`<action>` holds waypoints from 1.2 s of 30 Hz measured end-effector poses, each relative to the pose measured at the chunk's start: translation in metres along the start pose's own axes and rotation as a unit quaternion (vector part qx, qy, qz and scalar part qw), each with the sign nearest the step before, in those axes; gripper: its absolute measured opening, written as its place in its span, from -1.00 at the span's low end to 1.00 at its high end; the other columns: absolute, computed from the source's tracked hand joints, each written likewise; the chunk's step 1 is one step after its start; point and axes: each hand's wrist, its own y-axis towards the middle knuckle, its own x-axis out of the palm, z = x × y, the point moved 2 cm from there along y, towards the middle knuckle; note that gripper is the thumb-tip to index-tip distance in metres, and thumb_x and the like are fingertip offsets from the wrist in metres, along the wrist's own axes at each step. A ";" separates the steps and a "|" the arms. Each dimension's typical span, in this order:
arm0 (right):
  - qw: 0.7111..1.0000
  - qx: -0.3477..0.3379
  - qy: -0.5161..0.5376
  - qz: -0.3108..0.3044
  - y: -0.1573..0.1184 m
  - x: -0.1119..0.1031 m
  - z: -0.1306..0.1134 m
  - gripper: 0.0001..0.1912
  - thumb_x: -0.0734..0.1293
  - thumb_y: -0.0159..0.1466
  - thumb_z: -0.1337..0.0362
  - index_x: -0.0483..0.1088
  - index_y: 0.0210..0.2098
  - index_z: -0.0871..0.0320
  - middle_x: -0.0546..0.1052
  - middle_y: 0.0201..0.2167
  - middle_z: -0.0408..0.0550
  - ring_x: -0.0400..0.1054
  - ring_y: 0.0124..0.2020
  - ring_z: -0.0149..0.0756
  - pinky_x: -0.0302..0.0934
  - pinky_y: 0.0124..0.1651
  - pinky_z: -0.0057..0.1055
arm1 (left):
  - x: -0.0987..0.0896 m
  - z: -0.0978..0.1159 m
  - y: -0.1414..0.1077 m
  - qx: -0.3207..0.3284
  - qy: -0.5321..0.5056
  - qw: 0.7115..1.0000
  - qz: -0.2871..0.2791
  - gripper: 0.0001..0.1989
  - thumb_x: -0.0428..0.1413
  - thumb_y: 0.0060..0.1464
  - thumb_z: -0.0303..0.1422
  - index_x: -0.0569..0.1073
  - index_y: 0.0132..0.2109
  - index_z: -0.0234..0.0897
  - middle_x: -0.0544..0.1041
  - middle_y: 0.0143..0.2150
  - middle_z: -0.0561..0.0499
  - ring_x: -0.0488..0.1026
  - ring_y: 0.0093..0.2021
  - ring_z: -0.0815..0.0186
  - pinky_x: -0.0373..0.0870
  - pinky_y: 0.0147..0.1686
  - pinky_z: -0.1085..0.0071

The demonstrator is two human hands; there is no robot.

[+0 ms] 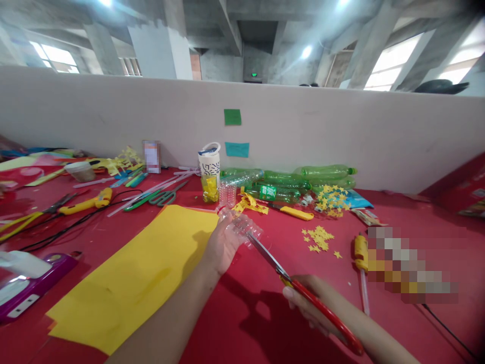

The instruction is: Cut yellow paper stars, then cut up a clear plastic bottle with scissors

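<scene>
My left hand (pixel 223 243) is wrapped round a clear plastic bottle piece (pixel 248 227) near the middle of the red table (pixel 227 328). In my right hand (pixel 310 303) are long scissors with red handles (pixel 326 311). Their blades point up and left, and the tips meet or overlap the lower side of the clear piece. Whether the tips touch the plastic cannot be made out. Under and beside my left forearm lie yellow sheets (pixel 129 273), with orange edges showing beneath.
Green bottles (pixel 280 179), a white cup (pixel 209 164) and a yellow cutter (pixel 297 213) lie behind. Yellow stars (pixel 319 237) and a glue gun (pixel 361 253) are at right. Green scissors (pixel 162 197), another glue gun (pixel 87 201) and a purple power strip (pixel 41 283) are at left.
</scene>
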 end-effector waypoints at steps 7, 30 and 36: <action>1.000 0.009 -0.003 0.006 0.001 0.001 0.001 -0.40 0.18 0.15 -0.31 0.21 -0.47 0.15 0.18 -0.70 -0.30 0.07 -0.74 -0.56 -0.04 -0.73 -0.65 | 0.000 -0.001 0.000 0.002 0.009 1.000 0.000 -0.84 0.13 0.09 -0.27 0.39 -0.24 -0.26 0.49 -0.29 -0.01 0.47 -0.26 0.25 0.38 -0.13 0.20; 0.999 0.042 0.009 0.021 0.004 0.009 0.002 -0.45 0.20 0.18 -0.25 0.19 -0.54 0.13 0.13 -0.79 -0.34 0.04 -0.83 -0.54 -0.07 -0.78 -0.60 | -0.006 0.003 0.004 0.025 -0.023 0.999 -0.004 -0.77 0.10 0.11 -0.16 0.38 -0.24 -0.24 0.46 -0.35 0.02 0.46 -0.30 0.24 0.40 -0.18 0.17; 0.999 -0.042 -0.006 0.022 0.002 0.007 0.005 -0.45 0.17 0.22 -0.24 0.20 -0.45 0.16 0.21 -0.65 -0.28 0.11 -0.69 -0.54 0.00 -0.66 -0.63 | -0.004 -0.001 0.003 0.026 0.023 0.999 -0.035 -0.79 0.09 0.13 -0.19 0.37 -0.20 -0.24 0.49 -0.29 0.00 0.46 -0.29 0.26 0.40 -0.19 0.21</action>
